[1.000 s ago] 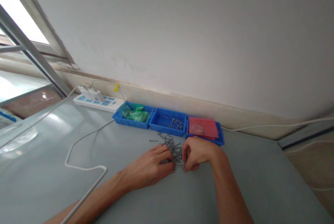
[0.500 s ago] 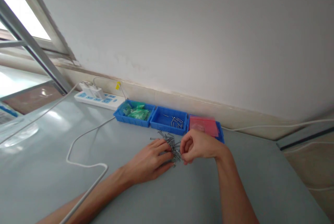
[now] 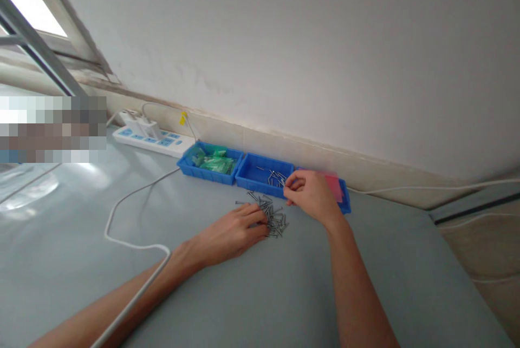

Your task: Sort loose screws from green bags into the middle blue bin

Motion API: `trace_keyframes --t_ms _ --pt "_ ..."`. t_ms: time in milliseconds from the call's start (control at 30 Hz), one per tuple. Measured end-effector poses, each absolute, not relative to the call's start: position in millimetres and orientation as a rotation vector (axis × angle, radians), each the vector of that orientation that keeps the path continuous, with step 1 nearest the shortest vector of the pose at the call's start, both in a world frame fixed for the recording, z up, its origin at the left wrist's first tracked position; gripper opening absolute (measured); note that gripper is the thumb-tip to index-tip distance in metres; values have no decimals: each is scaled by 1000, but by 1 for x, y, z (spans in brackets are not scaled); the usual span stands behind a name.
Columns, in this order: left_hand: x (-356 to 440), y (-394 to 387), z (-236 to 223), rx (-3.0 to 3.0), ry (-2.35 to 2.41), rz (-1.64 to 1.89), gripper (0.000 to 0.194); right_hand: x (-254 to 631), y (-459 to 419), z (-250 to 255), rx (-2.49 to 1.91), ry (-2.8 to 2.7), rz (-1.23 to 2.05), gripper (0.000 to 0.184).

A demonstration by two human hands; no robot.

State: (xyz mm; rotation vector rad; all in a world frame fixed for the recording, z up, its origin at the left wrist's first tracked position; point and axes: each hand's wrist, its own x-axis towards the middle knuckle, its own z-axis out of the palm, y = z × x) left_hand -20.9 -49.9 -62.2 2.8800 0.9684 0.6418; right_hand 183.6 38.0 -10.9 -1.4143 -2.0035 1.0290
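A loose pile of thin metal screws [image 3: 275, 218] lies on the grey table. My left hand [image 3: 239, 229] rests at the pile's left side, palm down, fingers apart and slightly bent, with the fingertips touching the screws. Above the right front corner of the middle blue tray [image 3: 260, 181] is my right hand [image 3: 311, 194], thumb and fingers pinched together. A screw seems to be between its fingertips, mostly hidden by them. Several screws [image 3: 275, 176] lie in the right part of that tray. My right hand partly covers the right blue tray [image 3: 346, 204] and its pink plastic bag [image 3: 333, 185].
The left blue tray [image 3: 207, 176] holds green plastic packets [image 3: 217, 164]. A white power strip [image 3: 156, 145] with plugged-in adapters stands along the wall. A white cable [image 3: 140, 247] winds across the table and over my left forearm. Another cable [image 3: 406, 188] runs along the wall at right.
My right hand has moved from the pile up to the middle tray, still pinched. My left hand stays at the pile, its fingers drawn in somewhat. The view has shifted slightly.
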Motion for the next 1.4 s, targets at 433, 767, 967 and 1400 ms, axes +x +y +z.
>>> trace_keyframes --t_ms 433,767,967,1400 --pt "-30 -42 -64 2247 1433 1100 13 174 35 -12 -1325 -2014 873 17" --pt "-28 -43 -61 2070 1421 1352 5 172 27 -13 -1025 -2124 1339 24" --pt "-28 -42 -62 2087 1400 1367 4 170 28 -15 -927 -2044 1526 15" --pt "-38 -38 -63 2501 1465 982 16 172 34 -17 -1060 -1779 1297 26"
